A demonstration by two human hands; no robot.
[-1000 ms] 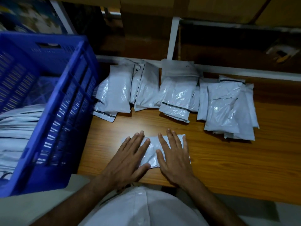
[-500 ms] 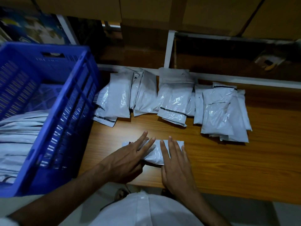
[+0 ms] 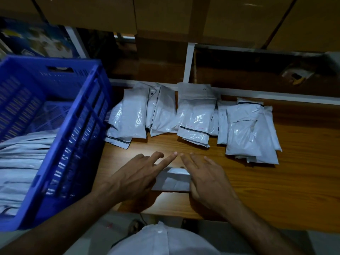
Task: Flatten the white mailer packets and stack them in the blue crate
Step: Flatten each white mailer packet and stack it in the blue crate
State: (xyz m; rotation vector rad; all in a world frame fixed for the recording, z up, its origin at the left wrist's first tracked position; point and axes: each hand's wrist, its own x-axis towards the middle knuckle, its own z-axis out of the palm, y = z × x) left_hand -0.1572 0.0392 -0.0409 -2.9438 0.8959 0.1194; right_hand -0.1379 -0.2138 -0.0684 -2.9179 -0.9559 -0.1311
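A white mailer packet (image 3: 173,180) lies at the near edge of the wooden table (image 3: 276,181). My left hand (image 3: 136,175) covers its left end and my right hand (image 3: 206,177) its right end, fingers straight, fingertips almost meeting above it. Whether the thumbs are tucked under the packet is hidden. Several more white packets (image 3: 193,118) lie in an overlapping row along the back of the table. The blue crate (image 3: 73,137) stands at the left, with a stack of flat white packets (image 3: 24,162) inside.
Behind the table run a white frame rail (image 3: 276,93) and post (image 3: 189,63), with dark shelf space beyond. Cardboard boxes (image 3: 184,15) sit above. The crate's right wall stands close to my left forearm.
Both hands have slid from the packet's top onto its two ends, fingers now angled inward toward each other. The packet looks narrower and sits closer to the table edge.
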